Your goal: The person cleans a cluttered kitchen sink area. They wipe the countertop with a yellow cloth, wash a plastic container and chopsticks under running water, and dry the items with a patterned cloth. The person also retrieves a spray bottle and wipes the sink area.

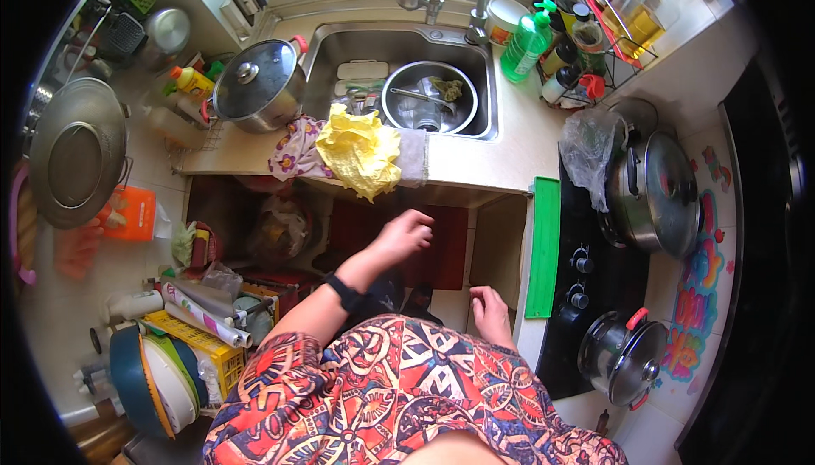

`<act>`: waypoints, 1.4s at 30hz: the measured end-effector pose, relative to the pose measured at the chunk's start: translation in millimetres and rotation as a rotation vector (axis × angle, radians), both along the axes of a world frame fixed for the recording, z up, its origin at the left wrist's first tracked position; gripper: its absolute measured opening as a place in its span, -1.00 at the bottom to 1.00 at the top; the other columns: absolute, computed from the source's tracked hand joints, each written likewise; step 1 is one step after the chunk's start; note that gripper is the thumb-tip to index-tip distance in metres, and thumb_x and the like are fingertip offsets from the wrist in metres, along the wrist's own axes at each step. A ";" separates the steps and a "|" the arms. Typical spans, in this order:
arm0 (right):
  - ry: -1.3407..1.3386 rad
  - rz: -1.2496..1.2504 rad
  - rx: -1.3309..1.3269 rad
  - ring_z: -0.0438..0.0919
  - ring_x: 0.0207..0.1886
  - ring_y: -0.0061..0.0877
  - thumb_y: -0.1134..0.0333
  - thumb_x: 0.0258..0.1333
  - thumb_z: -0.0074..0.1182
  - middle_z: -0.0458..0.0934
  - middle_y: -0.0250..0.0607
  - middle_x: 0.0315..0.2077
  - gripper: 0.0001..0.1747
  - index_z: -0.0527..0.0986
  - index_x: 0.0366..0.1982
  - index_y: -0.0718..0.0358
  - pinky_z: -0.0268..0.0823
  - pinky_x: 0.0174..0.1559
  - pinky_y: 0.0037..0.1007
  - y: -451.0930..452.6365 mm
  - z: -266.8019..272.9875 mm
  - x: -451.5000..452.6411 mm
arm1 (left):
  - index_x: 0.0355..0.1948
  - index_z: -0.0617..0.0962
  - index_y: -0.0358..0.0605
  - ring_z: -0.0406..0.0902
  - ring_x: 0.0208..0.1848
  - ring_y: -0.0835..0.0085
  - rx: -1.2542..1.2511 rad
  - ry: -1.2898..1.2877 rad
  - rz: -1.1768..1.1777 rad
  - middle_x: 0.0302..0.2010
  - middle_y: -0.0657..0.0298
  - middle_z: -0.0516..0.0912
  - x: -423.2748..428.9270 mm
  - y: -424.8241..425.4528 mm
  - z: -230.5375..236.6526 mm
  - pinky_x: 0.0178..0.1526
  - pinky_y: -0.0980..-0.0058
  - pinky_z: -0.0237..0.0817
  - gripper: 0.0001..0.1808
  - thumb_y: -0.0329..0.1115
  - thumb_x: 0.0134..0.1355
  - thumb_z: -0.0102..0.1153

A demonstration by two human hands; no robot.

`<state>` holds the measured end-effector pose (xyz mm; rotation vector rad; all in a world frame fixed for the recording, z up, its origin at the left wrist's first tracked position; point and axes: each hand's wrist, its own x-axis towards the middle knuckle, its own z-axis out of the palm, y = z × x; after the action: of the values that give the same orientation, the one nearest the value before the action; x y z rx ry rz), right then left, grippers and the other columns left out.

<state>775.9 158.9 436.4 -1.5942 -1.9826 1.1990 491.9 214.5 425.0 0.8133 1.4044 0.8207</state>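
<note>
My left hand (407, 234), with a dark band on its wrist, hangs in the air before the counter. Its fingers are curled and nothing shows in them. My right hand (490, 309) is low beside my body, empty, its fingers slightly bent and partly apart. Nearest to my left hand is a crumpled yellow cloth (358, 150), draped over the counter's front edge. A flowered cloth (299, 146) and a grey cloth (414, 156) lie on either side of it. Behind them, a metal basin (474, 99) in the steel sink (318, 44) holds a ladle-like utensil (420, 94) and a dark green clump (447, 88).
A lidded pot (258, 89) stands left of the sink; a green pump bottle (525, 48) stands right. The black cooktop (573, 344) carries a large lidded pot (659, 191) and a smaller one (621, 357). A green strip (543, 248) edges the counter. Stacked bowls (153, 382) sit lower left.
</note>
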 end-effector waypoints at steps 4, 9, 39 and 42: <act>0.083 0.078 0.071 0.63 -0.18 -0.19 0.52 0.22 0.06 0.60 -0.03 -0.26 -0.84 0.51 -0.15 0.31 0.48 -0.11 -0.31 54.0 15.1 -46.4 | 0.12 0.47 -0.19 0.63 -0.21 0.45 0.011 0.067 0.323 -0.17 0.16 0.66 -105.5 -24.2 20.2 -0.15 0.48 0.50 -0.71 -0.34 0.43 0.02; 0.188 0.299 0.196 0.60 -0.05 -0.20 0.53 0.09 0.20 0.58 -0.06 -0.13 -0.64 0.48 -0.03 0.28 0.46 0.01 -0.31 141.8 39.5 -162.1 | 0.09 0.47 -0.20 0.63 -0.24 0.49 0.064 0.117 0.630 -0.21 0.17 0.67 -202.0 -20.6 22.1 -0.20 0.55 0.49 -0.74 -0.39 0.42 0.03; 1.137 0.154 -1.007 0.56 0.13 -0.31 0.21 0.30 -0.14 0.51 0.00 0.07 -0.47 0.26 0.22 0.36 0.40 0.21 -0.31 294.3 122.9 -257.3 | 0.53 0.05 0.18 0.19 0.48 0.22 0.467 -0.026 -0.143 0.46 0.15 0.24 -183.8 158.2 86.5 0.46 0.13 0.04 0.32 -0.27 -0.22 0.63; 1.089 0.114 -0.885 0.64 -0.01 -0.42 0.19 0.23 0.14 0.59 -0.08 -0.03 -0.46 0.32 0.14 0.30 0.49 0.08 -0.40 306.3 127.7 -241.8 | 0.29 0.34 -0.07 0.46 0.17 0.43 0.292 -0.099 0.012 0.12 0.23 0.51 -180.7 163.4 83.5 0.25 0.42 0.26 -0.19 -0.47 -0.01 0.42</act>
<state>534.1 465.2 564.1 -0.6782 -0.8455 2.4629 311.2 377.9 508.5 0.9735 1.2188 1.0769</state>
